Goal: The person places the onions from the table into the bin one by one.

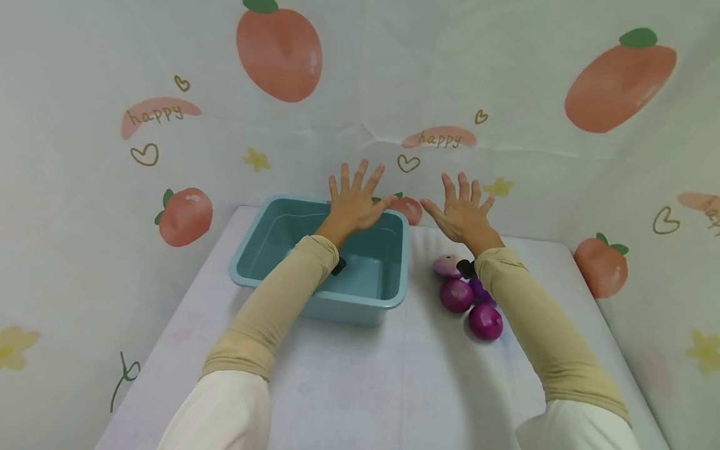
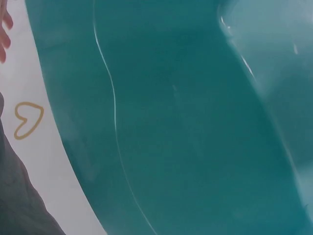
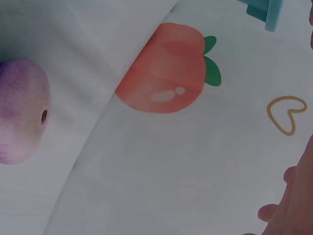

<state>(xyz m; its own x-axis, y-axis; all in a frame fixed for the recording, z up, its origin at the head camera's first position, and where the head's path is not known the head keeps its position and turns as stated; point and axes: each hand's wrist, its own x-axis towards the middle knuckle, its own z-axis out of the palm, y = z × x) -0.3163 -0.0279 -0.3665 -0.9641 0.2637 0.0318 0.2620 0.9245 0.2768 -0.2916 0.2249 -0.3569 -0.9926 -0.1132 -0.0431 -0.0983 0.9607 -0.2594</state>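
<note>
Both hands are raised over the far end of the table, palms down, fingers spread straight, holding nothing. The left hand hovers above the back rim of the teal basin; the right hand is in the air to the right of the basin, beyond the purple onions.

The onions sit in a cluster just right of the basin, partly under the right forearm: a paler one at the back, a dark one in the middle, another dark one nearest the person (a fourth purple bit shows behind the sleeve, too hidden to identify).

The left wrist view shows only the basin's inside, smooth and teal, with a strip of white cloth and a heart print at the left edge; fingertips barely show in the top left corner. The right wrist view shows what the head view cannot: the pale onion up close, lying on the cloth by a printed peach, plus a corner of the basin at the top and part of the right hand at the lower right.
</note>
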